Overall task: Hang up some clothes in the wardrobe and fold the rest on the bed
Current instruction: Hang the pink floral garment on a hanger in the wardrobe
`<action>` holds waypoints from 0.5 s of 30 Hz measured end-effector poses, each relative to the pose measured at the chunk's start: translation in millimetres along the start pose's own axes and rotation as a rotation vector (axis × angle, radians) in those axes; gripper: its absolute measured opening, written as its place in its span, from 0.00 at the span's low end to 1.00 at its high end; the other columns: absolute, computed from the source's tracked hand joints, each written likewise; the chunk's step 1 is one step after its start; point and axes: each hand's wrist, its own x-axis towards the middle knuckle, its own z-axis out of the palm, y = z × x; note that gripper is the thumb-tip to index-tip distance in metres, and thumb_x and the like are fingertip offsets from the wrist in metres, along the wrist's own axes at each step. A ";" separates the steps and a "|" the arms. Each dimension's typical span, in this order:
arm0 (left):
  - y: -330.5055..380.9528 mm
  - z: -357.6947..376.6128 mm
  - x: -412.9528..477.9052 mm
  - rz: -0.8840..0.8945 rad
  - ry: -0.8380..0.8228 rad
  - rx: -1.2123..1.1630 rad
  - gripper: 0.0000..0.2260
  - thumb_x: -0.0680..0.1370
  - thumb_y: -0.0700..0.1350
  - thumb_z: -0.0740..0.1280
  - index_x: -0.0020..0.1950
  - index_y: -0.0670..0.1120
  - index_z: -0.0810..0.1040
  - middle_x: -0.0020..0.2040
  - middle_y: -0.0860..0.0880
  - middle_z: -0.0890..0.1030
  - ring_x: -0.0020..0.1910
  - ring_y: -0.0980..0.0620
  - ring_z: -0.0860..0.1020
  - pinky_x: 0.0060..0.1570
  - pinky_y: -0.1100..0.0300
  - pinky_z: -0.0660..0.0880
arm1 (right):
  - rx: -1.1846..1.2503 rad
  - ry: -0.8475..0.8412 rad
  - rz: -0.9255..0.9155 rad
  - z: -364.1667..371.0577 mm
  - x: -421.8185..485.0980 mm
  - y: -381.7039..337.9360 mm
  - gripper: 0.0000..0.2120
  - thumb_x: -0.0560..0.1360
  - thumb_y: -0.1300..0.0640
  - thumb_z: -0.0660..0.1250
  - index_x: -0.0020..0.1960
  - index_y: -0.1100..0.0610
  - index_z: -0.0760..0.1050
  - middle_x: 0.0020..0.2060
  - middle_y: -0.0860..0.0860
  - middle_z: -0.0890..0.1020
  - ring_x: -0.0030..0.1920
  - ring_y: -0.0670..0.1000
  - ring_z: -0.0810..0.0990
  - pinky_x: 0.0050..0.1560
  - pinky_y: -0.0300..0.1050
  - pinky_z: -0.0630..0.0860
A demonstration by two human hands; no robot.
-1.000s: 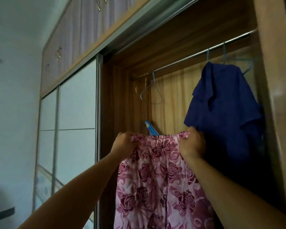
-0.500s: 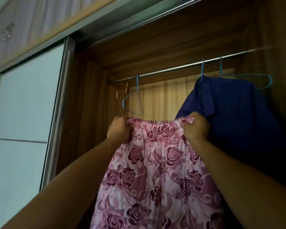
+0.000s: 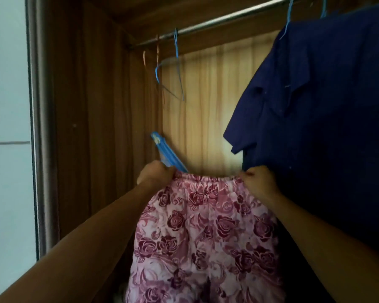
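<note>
Now | left hand (image 3: 155, 174) and right hand (image 3: 258, 182) each clench garment (image 3: 206, 232) waistband, held level | hanger (image 3: 165, 153) at left hand | rail (image 3: 206, 25) overhead

The rail (image 3: 217, 20) is glossy metal; the wardrobe wall (image 3: 96, 106) below it is dark, smooth-grained wood; the navy shirt (image 3: 326, 106) hanging from it is matt cloth; further below it, the floral garment (image 3: 206, 237) is soft printed cloth, the blue hanger (image 3: 167, 153) smooth plastic.
</note>
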 end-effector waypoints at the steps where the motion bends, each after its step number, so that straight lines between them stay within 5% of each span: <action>1: -13.9 16.0 -8.2 -0.019 -0.028 0.041 0.21 0.78 0.59 0.64 0.53 0.43 0.84 0.52 0.41 0.84 0.52 0.40 0.82 0.46 0.55 0.76 | -0.050 -0.056 0.011 12.5 -12.7 11.7 0.27 0.78 0.56 0.68 0.25 0.56 0.60 0.22 0.51 0.62 0.25 0.49 0.61 0.29 0.45 0.57; 4: -50.4 55.2 -31.4 -0.028 -0.193 0.131 0.17 0.73 0.57 0.71 0.51 0.45 0.84 0.48 0.43 0.84 0.50 0.43 0.83 0.46 0.56 0.77 | -0.114 -0.306 0.127 51.6 -44.2 43.7 0.19 0.73 0.58 0.69 0.26 0.56 0.66 0.24 0.52 0.69 0.28 0.52 0.71 0.32 0.44 0.65; 6: -72.9 77.3 -46.4 -0.007 -0.302 0.200 0.14 0.72 0.55 0.72 0.50 0.46 0.84 0.47 0.45 0.84 0.48 0.44 0.83 0.45 0.55 0.79 | -0.084 -0.455 0.227 74.7 -67.2 60.7 0.12 0.67 0.47 0.68 0.34 0.56 0.74 0.34 0.53 0.80 0.38 0.54 0.81 0.39 0.43 0.74; 7: -85.9 88.4 -51.0 0.001 -0.347 0.228 0.12 0.73 0.52 0.72 0.50 0.46 0.84 0.48 0.44 0.84 0.49 0.43 0.83 0.46 0.54 0.79 | -0.074 -0.510 0.267 87.0 -75.4 71.5 0.16 0.64 0.40 0.66 0.37 0.54 0.75 0.41 0.55 0.81 0.43 0.55 0.82 0.44 0.44 0.77; 9: -114.9 113.8 -51.6 0.005 -0.429 0.258 0.11 0.73 0.48 0.71 0.53 0.45 0.83 0.51 0.43 0.84 0.52 0.43 0.83 0.50 0.53 0.79 | -0.112 -0.618 0.273 109.5 -85.0 94.5 0.19 0.63 0.34 0.63 0.41 0.49 0.77 0.50 0.56 0.80 0.51 0.57 0.81 0.53 0.47 0.77; 12: -131.7 129.5 -59.3 0.046 -0.503 0.227 0.17 0.70 0.45 0.75 0.58 0.44 0.82 0.54 0.43 0.83 0.55 0.43 0.82 0.55 0.51 0.78 | -0.109 -0.715 0.247 134.3 -96.9 106.9 0.31 0.67 0.33 0.60 0.66 0.46 0.76 0.65 0.52 0.76 0.64 0.55 0.76 0.68 0.52 0.72; 15: -126.6 136.7 -73.9 0.099 -0.519 0.214 0.26 0.69 0.51 0.76 0.67 0.50 0.78 0.60 0.46 0.82 0.58 0.45 0.81 0.57 0.54 0.78 | -0.140 -0.729 0.126 136.4 -115.3 77.1 0.23 0.74 0.40 0.59 0.67 0.45 0.74 0.64 0.50 0.77 0.64 0.52 0.76 0.69 0.52 0.71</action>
